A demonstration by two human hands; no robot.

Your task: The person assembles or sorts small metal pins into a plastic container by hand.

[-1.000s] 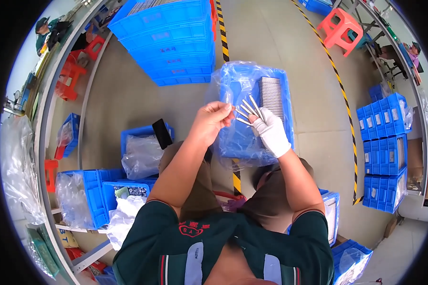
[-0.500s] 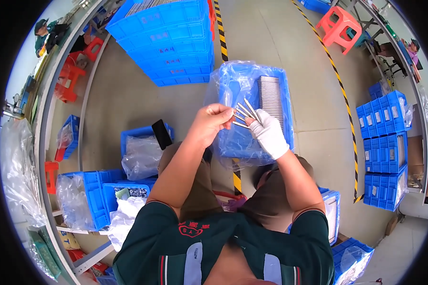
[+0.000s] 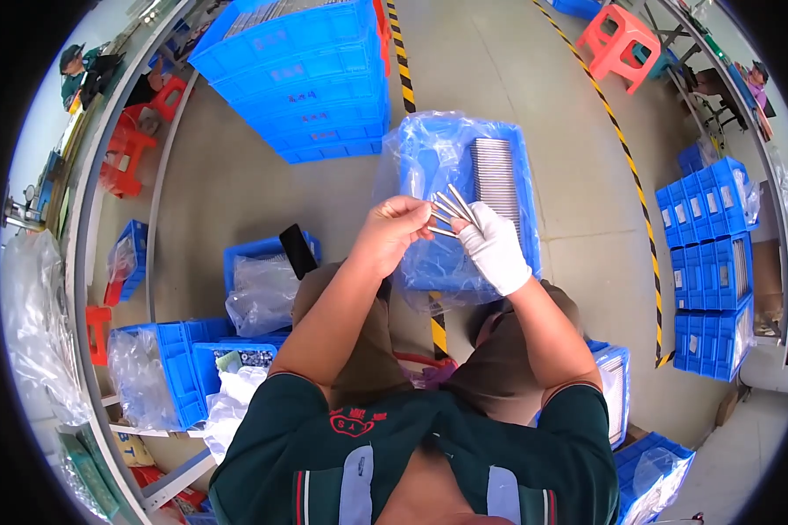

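Note:
Several slim metal rods fan out from my right hand, which wears a white glove with the thumb tip bare and is closed around them. From the other side my left hand, bare, pinches with thumb and forefinger at the ends of the rods; its curled fingers partly hide which ones it touches. Both hands are over a blue crate lined with a clear plastic bag. Along the crate's right side lies a neat row of like rods, partly covered by my gloved hand.
Tall stacked blue crates stand ahead to the left. A black phone rests on a bagged crate by my left knee. More crates stand lower left and in a right-hand stack. Striped floor tape runs past a red stool.
The fanned rods have shifted slightly in the fingers, and fewer tips stick out at the left. Both hands stay in nearly the same place over the crate.

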